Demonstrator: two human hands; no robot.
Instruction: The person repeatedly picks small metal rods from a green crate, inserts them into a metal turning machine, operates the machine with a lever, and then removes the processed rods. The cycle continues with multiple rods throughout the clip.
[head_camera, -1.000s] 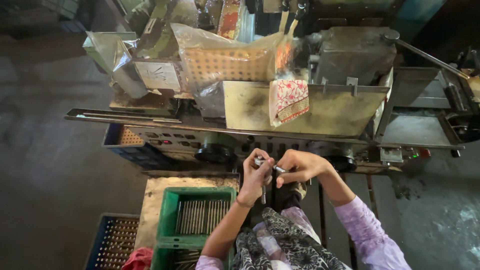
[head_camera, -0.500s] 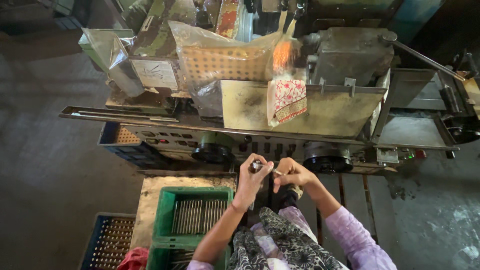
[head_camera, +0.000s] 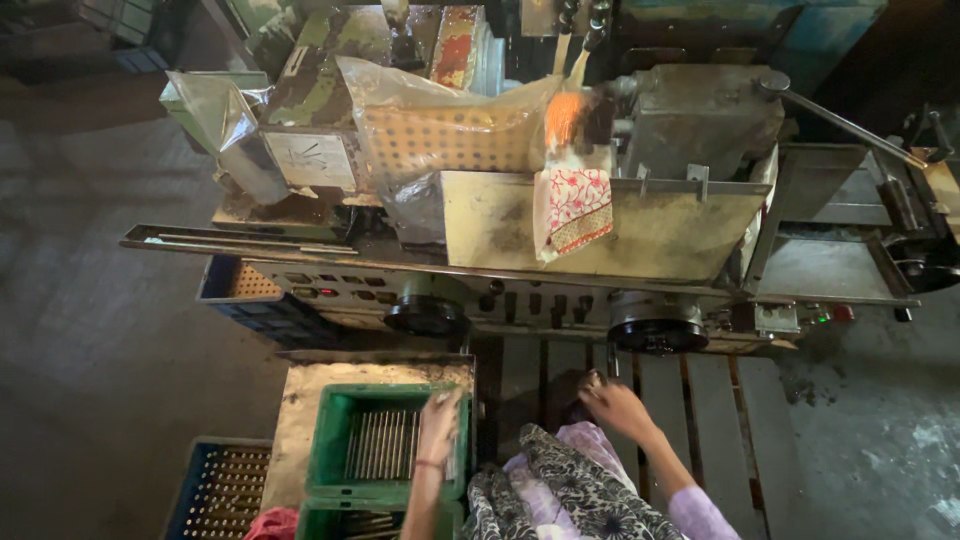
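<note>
Here, the left hand (head_camera: 438, 425) reaches with loosely spread fingers over the right edge of the green crate (head_camera: 330, 440), touching its rim beside the row of metal rods (head_camera: 382, 443) inside. Well right of the crate, the right hand (head_camera: 615, 408) curls over something small; what it grips I cannot tell.

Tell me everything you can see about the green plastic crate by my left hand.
The green plastic crate is rectangular and open-topped, with thick rims and moulded walls. It sits level on a worn, rust-stained metal stand in front of the grimy machine. Inside lies a row of thin grey metal rods, side by side. The left hand rests over its right rim. A second green crate shows just below it, and a blue perforated crate stands to its left.
</note>
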